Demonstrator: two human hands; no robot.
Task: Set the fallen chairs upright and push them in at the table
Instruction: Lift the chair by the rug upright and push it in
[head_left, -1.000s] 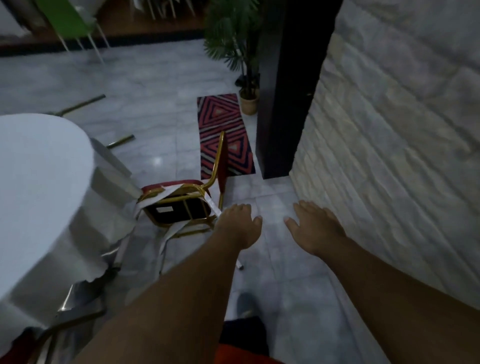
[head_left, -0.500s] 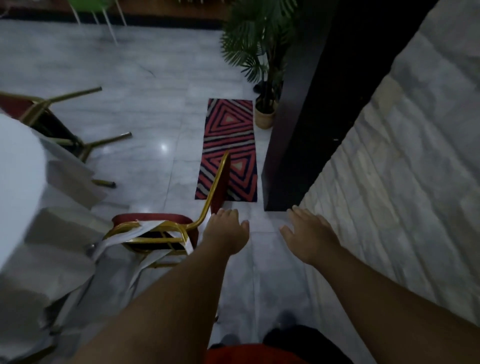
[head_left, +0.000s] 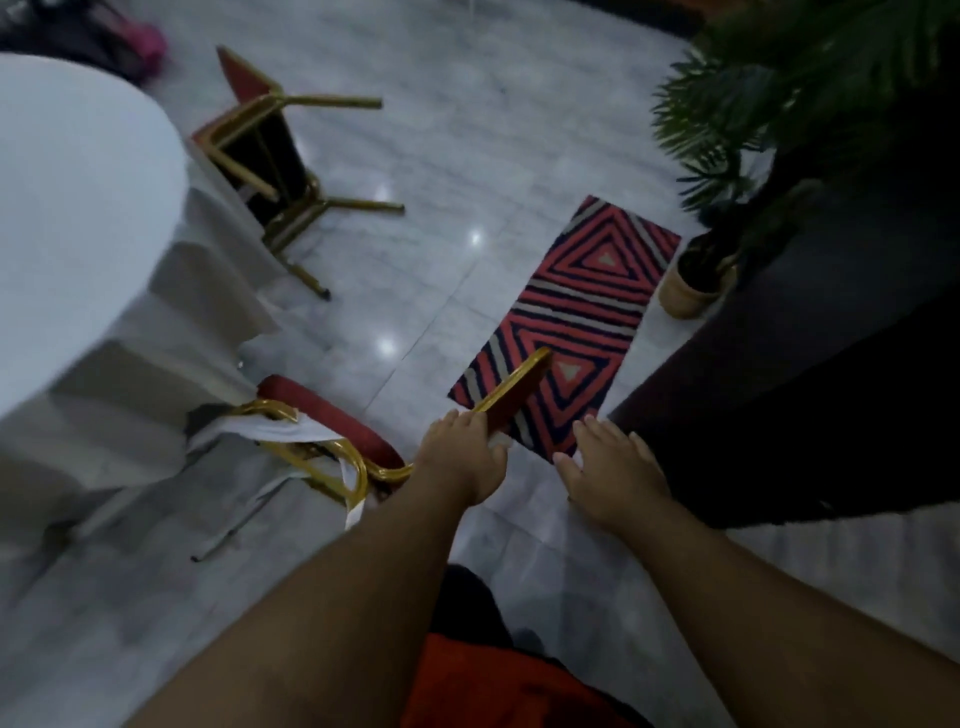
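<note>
A fallen chair (head_left: 332, 415) with a red seat and gold frame lies on the floor beside the round white-clothed table (head_left: 78, 208). Its backrest (head_left: 524, 379) points away from the table, over the rug. My left hand (head_left: 462, 457) rests on the backrest's gold frame with the fingers stretched out, not closed around it. My right hand (head_left: 608, 467) hovers open just right of the backrest, holding nothing. A second fallen chair (head_left: 270, 156) lies farther back against the tablecloth, its gold legs pointing right.
A red striped rug (head_left: 576, 306) lies on the marble floor beyond my hands. A potted plant (head_left: 691, 286) and a dark pillar (head_left: 779, 415) stand to the right. White cloth strips (head_left: 270, 431) hang tangled in the near chair's frame.
The view has swung left and down, bringing the second fallen chair fully into sight. My left hand has reached the near chair's backrest frame and my right hand has followed beside it.
</note>
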